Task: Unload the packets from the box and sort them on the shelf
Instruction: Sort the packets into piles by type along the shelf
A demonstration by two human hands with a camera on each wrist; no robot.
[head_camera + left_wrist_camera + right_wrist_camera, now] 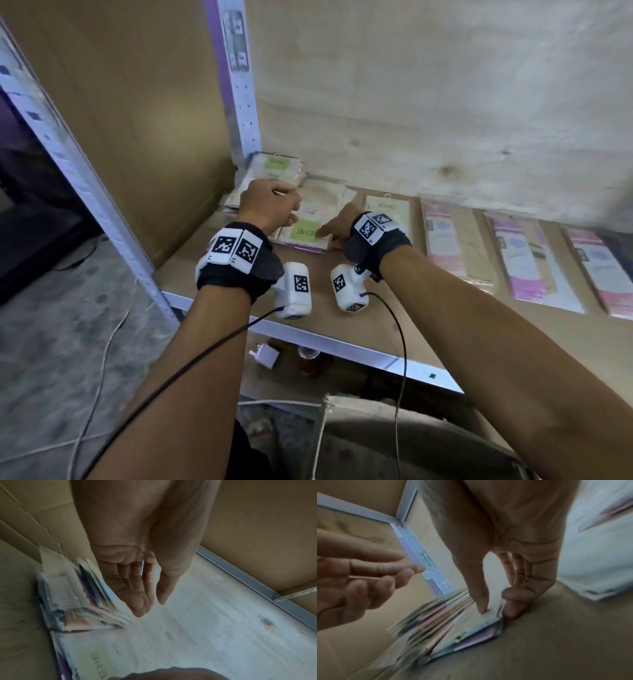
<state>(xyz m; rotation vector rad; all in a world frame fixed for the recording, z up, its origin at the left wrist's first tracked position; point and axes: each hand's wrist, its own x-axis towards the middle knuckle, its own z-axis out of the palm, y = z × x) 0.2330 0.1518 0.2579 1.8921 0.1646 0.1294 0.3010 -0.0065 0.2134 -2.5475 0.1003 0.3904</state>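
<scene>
A packet with a green "ENE" label [305,233] lies on top of a fanned pile on the shelf board [318,274]. My right hand [334,228] pinches its near corner: in the right wrist view the thumb [481,607] presses on top and curled fingers [513,607] sit at the packet's edge [471,628]. My left hand [270,209] hovers just left of it with relaxed fingers [142,601], holding nothing. A leaning stack of packets [72,595] stands in the back left corner [274,171].
Several packets lie in a row to the right: a cream one [387,209] and pink ones [452,236] [527,260] [599,267]. A cardboard panel [137,137] and a metal upright [239,102] close the left side. The metal front rail [342,342] edges the shelf.
</scene>
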